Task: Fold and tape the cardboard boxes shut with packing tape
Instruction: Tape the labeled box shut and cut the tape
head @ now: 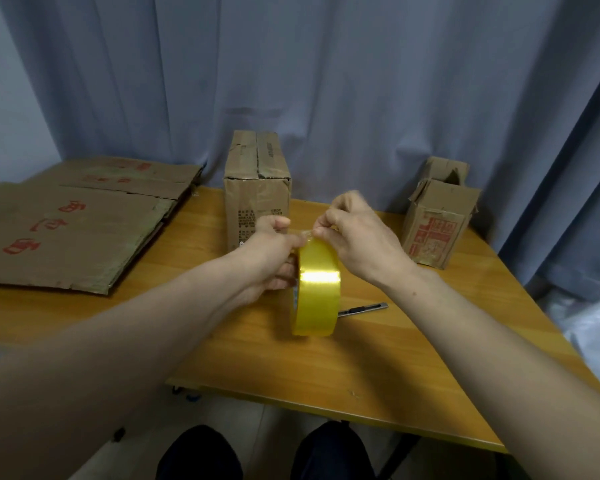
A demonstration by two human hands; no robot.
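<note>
A yellow roll of packing tape (316,289) is held upright above the wooden table (378,368). My left hand (274,251) grips the roll from its left side, fingers through the core. My right hand (357,233) pinches the loose end of the tape at the top of the roll. Behind the hands stands a tall cardboard box (257,188) with its top flaps folded down. A smaller box (437,220) with red print stands at the right, its top flaps up.
A stack of flattened cardboard boxes (73,223) with red characters lies on the left. A utility knife (364,308) lies on the table just right of the roll. Blue curtains (326,81) hang behind. My knees show below the table's front edge.
</note>
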